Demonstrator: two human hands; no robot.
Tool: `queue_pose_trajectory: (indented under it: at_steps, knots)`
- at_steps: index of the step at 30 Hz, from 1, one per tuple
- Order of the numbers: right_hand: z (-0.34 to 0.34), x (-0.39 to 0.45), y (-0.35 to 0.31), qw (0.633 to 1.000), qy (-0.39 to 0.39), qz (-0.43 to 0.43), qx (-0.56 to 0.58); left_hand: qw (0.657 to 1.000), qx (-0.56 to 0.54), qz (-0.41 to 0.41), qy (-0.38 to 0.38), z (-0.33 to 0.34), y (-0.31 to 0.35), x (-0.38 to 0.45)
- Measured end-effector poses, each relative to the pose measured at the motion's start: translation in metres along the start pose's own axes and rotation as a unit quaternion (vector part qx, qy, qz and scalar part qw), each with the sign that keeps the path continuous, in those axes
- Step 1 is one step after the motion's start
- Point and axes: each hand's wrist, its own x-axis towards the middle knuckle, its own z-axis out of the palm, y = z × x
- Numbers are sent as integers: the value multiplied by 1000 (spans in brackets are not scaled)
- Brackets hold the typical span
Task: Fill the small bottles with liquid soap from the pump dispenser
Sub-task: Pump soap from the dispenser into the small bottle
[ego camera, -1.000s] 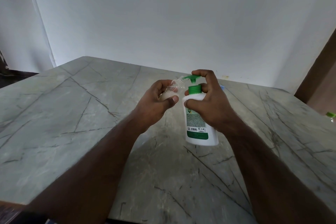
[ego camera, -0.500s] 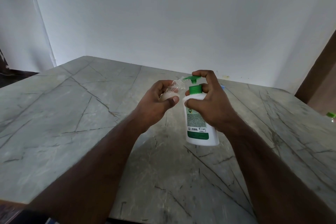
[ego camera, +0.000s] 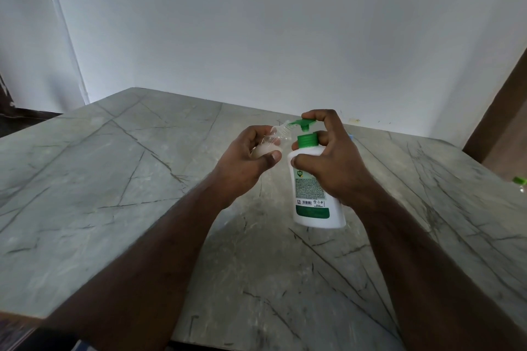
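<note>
- Above the marble table [ego camera: 114, 179], your white pump dispenser [ego camera: 313, 202] meets the clear small bottle [ego camera: 275, 137]
- Your left hand [ego camera: 248, 162] grips the bottle; your right hand [ego camera: 336, 162] grasps the dispenser

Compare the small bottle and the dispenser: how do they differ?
The small bottle is clear and tilted, held in the air by the left hand; the dispenser is white, opaque, larger, near upright, gripped by the right hand. The bottle is capless; the dispenser has a green pump. Both are plastic.

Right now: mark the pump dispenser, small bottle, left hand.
pump dispenser [ego camera: 309, 194], head view, on its label.
small bottle [ego camera: 278, 135], head view, on its clear neck.
left hand [ego camera: 245, 164], head view, on its back.
</note>
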Motion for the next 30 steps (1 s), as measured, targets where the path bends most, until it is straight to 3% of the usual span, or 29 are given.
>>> queue_pose_trajectory:
  at_steps: [30]
  knots:
    - [1,1,1,1000,-3,4,-4,1000,12,0,1,0,0,0]
